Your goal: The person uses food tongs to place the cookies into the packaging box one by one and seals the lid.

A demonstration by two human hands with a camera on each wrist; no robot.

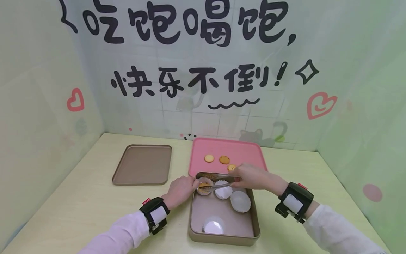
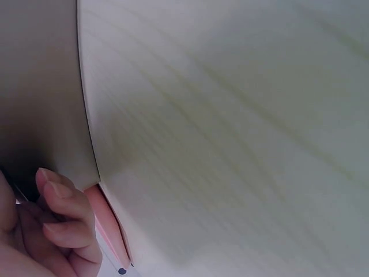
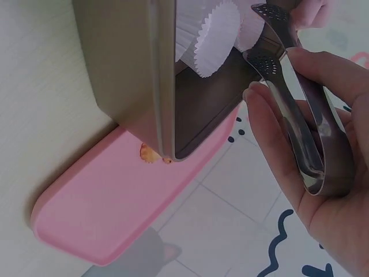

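Note:
In the head view my right hand (image 1: 248, 176) grips metal tongs (image 3: 317, 135) over the far end of a deep brown baking tin (image 1: 192, 218). Their perforated tips stand apart in the right wrist view, with nothing seen between them. Below the tongs, a paper cup (image 1: 207, 180) holds a yellowish cookie (image 1: 203, 187), partly hidden. White paper cups (image 1: 240, 201) stand beside it in the tin. My left hand (image 1: 181, 190) holds the tin's left rim near the cookie's cup; its fingers (image 2: 69, 205) curl by the wall in the left wrist view.
Behind the tin lies a pink tray (image 1: 242, 151) with a pale round cookie (image 1: 209, 158), a browner cookie (image 1: 224, 159) and another cookie (image 1: 232, 167) near my right hand. A flat brown tray (image 1: 142, 164) rests at the back left. A printed wall (image 1: 196, 123) closes the back.

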